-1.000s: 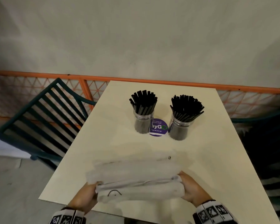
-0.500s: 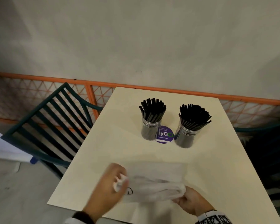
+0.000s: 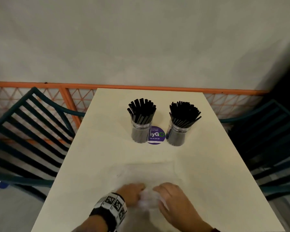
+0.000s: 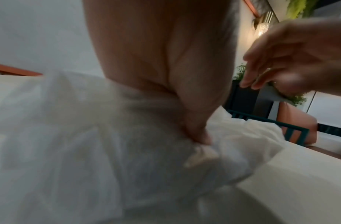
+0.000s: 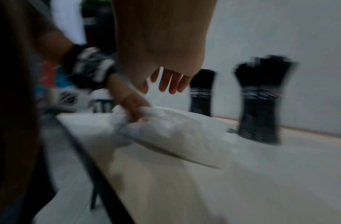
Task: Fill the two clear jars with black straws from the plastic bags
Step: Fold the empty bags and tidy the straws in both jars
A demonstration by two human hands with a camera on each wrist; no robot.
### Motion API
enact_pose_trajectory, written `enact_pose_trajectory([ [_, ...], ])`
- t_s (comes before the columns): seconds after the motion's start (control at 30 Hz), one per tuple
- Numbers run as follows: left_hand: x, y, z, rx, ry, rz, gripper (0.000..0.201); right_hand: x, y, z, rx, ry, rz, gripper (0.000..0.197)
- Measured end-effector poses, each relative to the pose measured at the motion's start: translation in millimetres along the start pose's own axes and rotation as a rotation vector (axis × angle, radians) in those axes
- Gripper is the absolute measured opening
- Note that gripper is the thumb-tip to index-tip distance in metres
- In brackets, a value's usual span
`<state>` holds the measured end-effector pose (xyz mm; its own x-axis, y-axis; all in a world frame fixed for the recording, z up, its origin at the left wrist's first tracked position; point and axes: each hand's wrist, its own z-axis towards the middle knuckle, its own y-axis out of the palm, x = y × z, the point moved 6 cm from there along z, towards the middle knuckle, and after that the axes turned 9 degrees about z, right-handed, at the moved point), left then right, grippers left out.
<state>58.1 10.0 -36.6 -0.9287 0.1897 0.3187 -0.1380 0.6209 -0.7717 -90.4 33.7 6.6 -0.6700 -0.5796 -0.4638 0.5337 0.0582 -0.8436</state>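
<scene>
Two clear jars stand side by side at the table's far middle, the left jar and the right jar, both packed with upright black straws. Near the front edge lie the emptied clear plastic bags, bunched up, with a flatter part spread toward the jars. My left hand pinches the crumpled plastic against the table. My right hand hovers just beside it with its fingers relaxed above the bag, holding nothing.
A round purple sticker lies between the jars on the cream table. Dark green slatted chairs flank it, one on the left and one on the right. An orange railing and a plain wall close off the far side.
The bags, held stretched between both hands, were gathered toward the middle by my left hand and are now bunched. My right hand has let go and lifted.
</scene>
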Motion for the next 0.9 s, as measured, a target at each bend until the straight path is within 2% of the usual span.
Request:
enact_pose_trajectory([
  [0.03, -1.7, 0.6, 2.1, -0.031, -0.006, -0.032, 0.037, -11.6, 19.0, -1.7, -0.177, -0.062, -0.067, 0.04],
  [0.07, -4.1, 2.0, 4.1, -0.048, -0.006, -0.052, 0.035, -11.4, 36.2, -2.8, -0.336, -0.052, -0.14, 0.048],
  [0.1, -6.0, 1.6, 4.5, -0.054, -0.007, -0.07, 0.034, -6.2, 46.0, -0.6, -0.41, 0.025, -0.175, 0.051],
  [0.17, -11.5, 1.2, 2.0, -0.01, -0.017, -0.053, 0.037, 1.4, 63.7, 5.6, -0.478, 0.119, -0.168, 0.042],
  [0.27, -12.1, -11.2, -13.1, 0.354, 0.021, 0.213, 0.039, 7.2, 72.7, 16.9, -0.493, 0.211, -0.042, 0.031],
  [0.33, -4.9, -12.5, -26.9, 0.434, 0.061, 0.357, 0.033, 10.3, 59.4, 28.6, -0.483, 0.292, 0.106, 0.028],
  [0.43, -5.4, -5.3, -23.7, 0.327, 0.099, 0.399, 0.042, 23.3, 44.0, 40.2, -0.5, 0.417, 0.336, 0.019],
  [0.47, -5.3, -9.5, -21.6, 0.356, 0.11, 0.396, 0.037, 26.9, 43.0, 42.2, -0.537, 0.434, 0.349, 0.012],
  [0.53, -7.8, -19.9, -12.8, 0.38, 0.143, 0.324, 0.026, 31.7, 44.6, 44.7, -0.593, 0.486, 0.362, 0.03],
  [0.6, -9.9, -26.9, -0.7, 0.319, 0.11, 0.255, 0.029, 34.6, 45.5, 47.1, -0.602, 0.541, 0.341, 0.035],
  [0.67, -18.4, -23.9, 11.3, 0.199, 0.038, 0.174, 0.039, 34.8, 42.4, 49.1, -0.531, 0.584, 0.359, 0.014],
  [0.7, -22.9, -24.6, 14.3, 0.167, 0.002, 0.121, 0.046, 35.7, 40.5, 49.0, -0.475, 0.61, 0.367, 0.021],
  [0.73, -28.5, -24.3, 17.8, 0.144, -0.039, 0.047, 0.056, 38.3, 38.6, 47.8, -0.413, 0.617, 0.301, 0.043],
  [0.77, -32.9, -24.4, 22.1, 0.142, -0.056, -0.012, 0.065, 43.1, 34.8, 46.1, -0.333, 0.607, 0.156, 0.058],
  [0.8, -35.8, -24.6, 25.2, 0.137, -0.065, -0.029, 0.068, 46.7, 31.8, 43.4, -0.303, 0.614, 0.01, 0.066],
  [0.83, -37.2, -25.5, 27.4, 0.143, -0.064, 0.021, 0.064, 48.0, 33.9, 40.0, -0.385, 0.642, -0.079, 0.07],
  [0.9, -29.8, -29.7, 24.7, 0.174, -0.019, 0.221, 0.056, 47.8, 32.6, 36.0, -0.384, 0.635, -0.21, 0.073],
])
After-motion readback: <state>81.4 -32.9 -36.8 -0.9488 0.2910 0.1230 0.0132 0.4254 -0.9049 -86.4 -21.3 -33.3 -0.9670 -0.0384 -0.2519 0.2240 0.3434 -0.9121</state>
